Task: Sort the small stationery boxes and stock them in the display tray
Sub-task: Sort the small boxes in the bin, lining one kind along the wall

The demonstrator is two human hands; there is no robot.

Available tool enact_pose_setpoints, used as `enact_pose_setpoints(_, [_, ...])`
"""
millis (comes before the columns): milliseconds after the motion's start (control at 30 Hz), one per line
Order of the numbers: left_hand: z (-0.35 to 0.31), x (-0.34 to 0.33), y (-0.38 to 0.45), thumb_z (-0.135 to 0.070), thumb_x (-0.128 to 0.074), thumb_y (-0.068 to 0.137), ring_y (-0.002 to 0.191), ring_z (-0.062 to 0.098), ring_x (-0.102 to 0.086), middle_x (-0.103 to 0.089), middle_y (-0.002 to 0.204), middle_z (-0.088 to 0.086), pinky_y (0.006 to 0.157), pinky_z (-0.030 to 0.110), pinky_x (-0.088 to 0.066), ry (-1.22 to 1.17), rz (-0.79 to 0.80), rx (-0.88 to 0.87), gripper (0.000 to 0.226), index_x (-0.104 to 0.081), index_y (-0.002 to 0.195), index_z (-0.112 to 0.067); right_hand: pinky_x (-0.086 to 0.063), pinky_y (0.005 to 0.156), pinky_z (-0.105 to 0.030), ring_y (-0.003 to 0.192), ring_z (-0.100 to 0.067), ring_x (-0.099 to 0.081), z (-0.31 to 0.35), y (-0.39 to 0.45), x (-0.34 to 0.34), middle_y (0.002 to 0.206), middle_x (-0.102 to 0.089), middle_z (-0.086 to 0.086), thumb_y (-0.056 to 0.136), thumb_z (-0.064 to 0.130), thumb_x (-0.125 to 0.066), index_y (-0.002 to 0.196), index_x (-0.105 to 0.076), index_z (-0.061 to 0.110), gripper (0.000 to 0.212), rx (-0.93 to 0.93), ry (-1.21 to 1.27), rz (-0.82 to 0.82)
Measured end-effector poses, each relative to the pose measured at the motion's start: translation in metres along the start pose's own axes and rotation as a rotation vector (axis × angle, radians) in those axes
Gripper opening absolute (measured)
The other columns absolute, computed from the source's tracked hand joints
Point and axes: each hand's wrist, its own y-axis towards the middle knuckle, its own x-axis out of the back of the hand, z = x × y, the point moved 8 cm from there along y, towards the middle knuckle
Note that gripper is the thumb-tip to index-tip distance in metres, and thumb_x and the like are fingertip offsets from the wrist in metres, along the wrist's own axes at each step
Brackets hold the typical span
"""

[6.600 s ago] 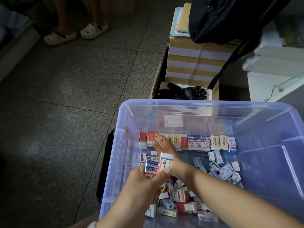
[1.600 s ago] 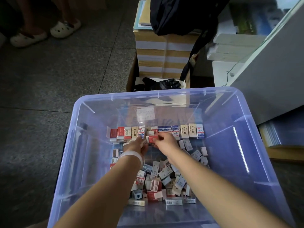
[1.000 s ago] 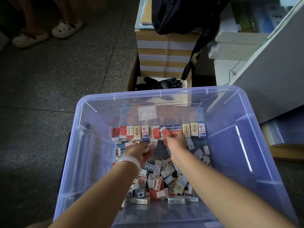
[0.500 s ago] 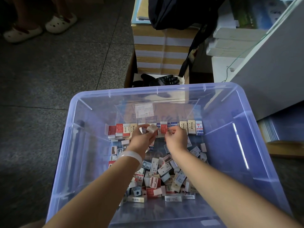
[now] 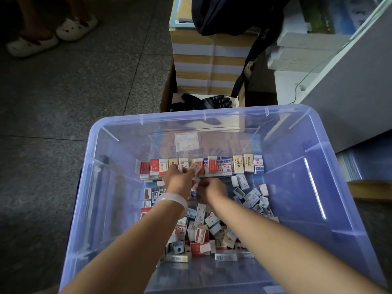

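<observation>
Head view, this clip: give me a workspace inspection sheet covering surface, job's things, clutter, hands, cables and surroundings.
Surface: grey speckled tiled floor; a clear bluish plastic bin stands on it.
Job's things: row of upright small boxes along the bin's far wall; loose pile of small boxes on the bin floor nearer the camera.
Clutter: black glove just beyond the bin.
Hands: left hand pinches a beige box at the row; right hand lies curled beside it, its contents hidden.
Cables: thin green cord by the white counter.
Surroundings: taped cartons under a dark bag; a bystander's pale clogs.
</observation>
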Motion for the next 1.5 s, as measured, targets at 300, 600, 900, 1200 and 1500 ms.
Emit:
enact_pose_setpoints(300, [0.009, -0.005, 0.004, -0.013, -0.068, 0.085, 0.086, 0.026, -0.069, -0.069, 0.091, 0.014, 0.085, 0.042, -0.056, -0.068, 0.008, 0.045, 0.021, -0.061, 0.101, -0.001, -0.049, 0.067, -0.027, 0.085, -0.022, -0.063, 0.041, -0.008, 0.045, 0.097, -0.066, -0.007, 0.094, 0.017, -0.053, 0.103, -0.061, 0.007, 0.016, 0.339, -0.169, -0.346])
enact_pose_setpoints(600, [0.002, -0.005, -0.006, -0.008, -0.055, 0.092, 0.086, 0.026, -0.066, -0.066, 0.104, 0.014, 0.076, 0.035, -0.056, 0.199, 0.033, -0.074, 0.024, -0.059, 0.116, -0.005, -0.049, 0.079, -0.031, 0.101, -0.025, -0.059, 0.056, -0.016, 0.037, 0.122, -0.053, -0.008, 0.093, 0.014, -0.053, 0.123, -0.052, 0.012, 0.03, 0.439, -0.314, -0.408])
enact_pose_setpoints(900, [-0.004, -0.012, -0.011, 0.002, -0.047, 0.093, 0.075, 0.016, -0.06, -0.061, 0.121, 0.01, 0.045, 0.013, -0.039, 0.346, 0.128, -0.216, 0.05, -0.047, 0.137, -0.021, -0.051, 0.071, -0.034, 0.092, -0.028, -0.061, 0.07, -0.015, 0.025, 0.124, -0.046, -0.011, 0.093, 0.007, -0.05, 0.131, -0.04, 0.011, 0.04, 0.526, -0.644, -0.383])
enact_pose_setpoints(1200, [0.001, -0.009, -0.008, 0.001, -0.043, 0.095, 0.077, 0.024, -0.064, -0.064, 0.102, 0.013, 0.072, 0.038, -0.056, 0.26, 0.097, -0.176, 0.031, -0.057, 0.118, -0.014, -0.054, 0.072, -0.03, 0.09, -0.022, -0.061, 0.056, -0.008, 0.051, 0.131, -0.044, -0.009, 0.094, 0.012, -0.048, 0.127, -0.049, 0.009, 0.033, 0.471, -0.448, -0.439])
enact_pose_setpoints(1500, [0.005, -0.027, -0.011, -0.004, -0.053, 0.094, 0.084, 0.022, -0.061, -0.064, 0.089, 0.005, 0.082, 0.041, -0.053, 0.219, 0.31, -0.126, 0.015, -0.061, 0.104, -0.012, -0.029, 0.106, -0.028, 0.13, -0.025, -0.038, 0.038, 0.006, 0.045, 0.14, -0.038, -0.014, 0.095, 0.006, -0.041, 0.143, -0.035, 0.005, 0.048, 0.339, -0.251, -0.176])
